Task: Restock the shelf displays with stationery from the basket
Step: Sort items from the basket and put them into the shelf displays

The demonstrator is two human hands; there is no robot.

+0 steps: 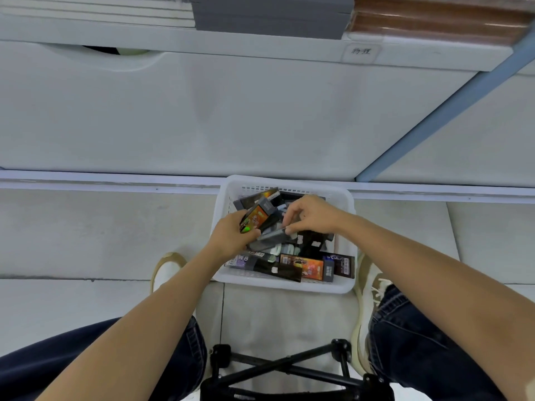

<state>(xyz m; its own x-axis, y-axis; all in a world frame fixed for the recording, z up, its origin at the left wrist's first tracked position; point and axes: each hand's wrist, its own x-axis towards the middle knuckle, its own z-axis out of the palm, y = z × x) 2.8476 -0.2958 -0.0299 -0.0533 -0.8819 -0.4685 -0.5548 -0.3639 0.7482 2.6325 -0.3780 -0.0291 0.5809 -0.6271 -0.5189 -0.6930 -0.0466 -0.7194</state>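
A white plastic basket (pixel 344 198) stands on the floor between my feet, filled with several flat stationery packs in black, grey, orange and purple. My left hand (pixel 231 237) grips a small stack of packs, the top one an orange and black pack (pixel 256 217). My right hand (pixel 312 215) reaches into the basket and pinches a grey pack (pixel 269 237) lying on the pile. More packs, such as an orange one (pixel 307 266), lie along the basket's near side.
The white base panel of the shelf unit (pixel 231 111) rises just behind the basket. The shelf above carries stacks of white (pixel 95 10), grey (pixel 269 15) and brown notebooks (pixel 434 21). A black folding stool frame (pixel 289 369) is beneath me. My shoes flank the basket.
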